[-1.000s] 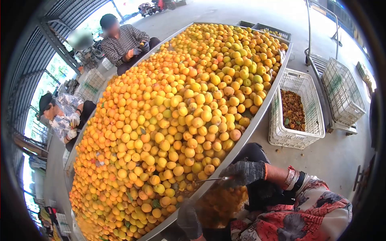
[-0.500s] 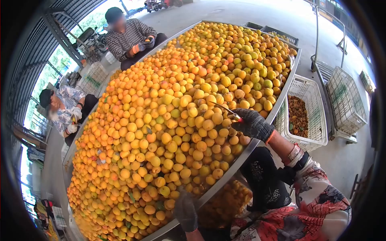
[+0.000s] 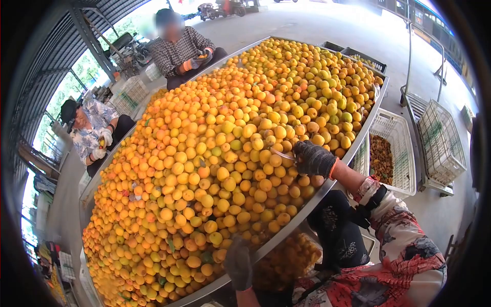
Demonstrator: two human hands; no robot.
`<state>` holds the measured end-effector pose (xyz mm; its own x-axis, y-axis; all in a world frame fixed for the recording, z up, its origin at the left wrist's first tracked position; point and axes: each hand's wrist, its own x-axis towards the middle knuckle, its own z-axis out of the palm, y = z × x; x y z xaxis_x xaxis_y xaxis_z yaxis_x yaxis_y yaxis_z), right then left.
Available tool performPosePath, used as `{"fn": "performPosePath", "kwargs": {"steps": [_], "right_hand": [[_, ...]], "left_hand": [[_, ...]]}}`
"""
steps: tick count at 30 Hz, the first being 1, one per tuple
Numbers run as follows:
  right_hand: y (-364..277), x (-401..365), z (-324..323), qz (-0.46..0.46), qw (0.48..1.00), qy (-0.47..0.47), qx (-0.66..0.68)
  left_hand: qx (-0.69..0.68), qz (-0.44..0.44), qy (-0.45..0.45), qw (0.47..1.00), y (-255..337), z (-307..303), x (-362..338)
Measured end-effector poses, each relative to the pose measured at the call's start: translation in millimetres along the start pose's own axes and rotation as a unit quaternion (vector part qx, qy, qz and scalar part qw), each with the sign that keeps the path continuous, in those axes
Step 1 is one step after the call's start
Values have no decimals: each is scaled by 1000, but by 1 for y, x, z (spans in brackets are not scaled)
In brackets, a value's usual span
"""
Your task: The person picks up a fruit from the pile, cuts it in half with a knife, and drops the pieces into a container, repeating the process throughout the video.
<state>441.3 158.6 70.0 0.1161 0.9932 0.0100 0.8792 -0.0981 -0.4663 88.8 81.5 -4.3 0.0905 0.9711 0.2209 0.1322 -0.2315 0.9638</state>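
Observation:
In the head view, my right hand [image 3: 316,159], in a dark knit glove, is closed around a small knife [image 3: 283,154]. The blade is smeared by motion and lies over the heaped apricots [image 3: 223,174], pointing left. My left hand [image 3: 239,263], in a grey glove, is low in the picture at the near rim of the metal table [image 3: 294,221], beside the fruit. Its fingers are blurred and partly hidden, so I cannot make out their pose or whether they hold anything.
Right of the table stands a white crate [image 3: 404,148] with brown pieces inside. Beyond it, a trolley [image 3: 415,105] carries another white crate [image 3: 442,138]. Two people sit along the far left side, one in a checked shirt [image 3: 179,51], one in a patterned shirt [image 3: 92,120]. Black crates [image 3: 363,57] stand behind.
The view has shifted, so the table and both people appear farther right at the top. My right hand has turned slightly and the knife blade now looks blurred. My left hand stays near the rim.

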Motion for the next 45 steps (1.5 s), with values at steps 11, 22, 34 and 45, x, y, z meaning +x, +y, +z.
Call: {"fn": "performPosePath", "kwargs": {"steps": [11, 22, 34, 45], "right_hand": [[-102, -16, 19, -43, 970, 6, 238], [-210, -36, 91, 46, 748, -166, 641], [-151, -34, 54, 45, 749, -194, 632], [-57, 117, -22, 33, 970, -222, -94]], "left_hand": [[-168, -90, -29, 981, 41, 31, 12], [44, 4, -69, 997, -6, 20, 12], [-364, -127, 133, 913, 12, 8, 1], [218, 9, 119, 969, -35, -4, 0]]}}
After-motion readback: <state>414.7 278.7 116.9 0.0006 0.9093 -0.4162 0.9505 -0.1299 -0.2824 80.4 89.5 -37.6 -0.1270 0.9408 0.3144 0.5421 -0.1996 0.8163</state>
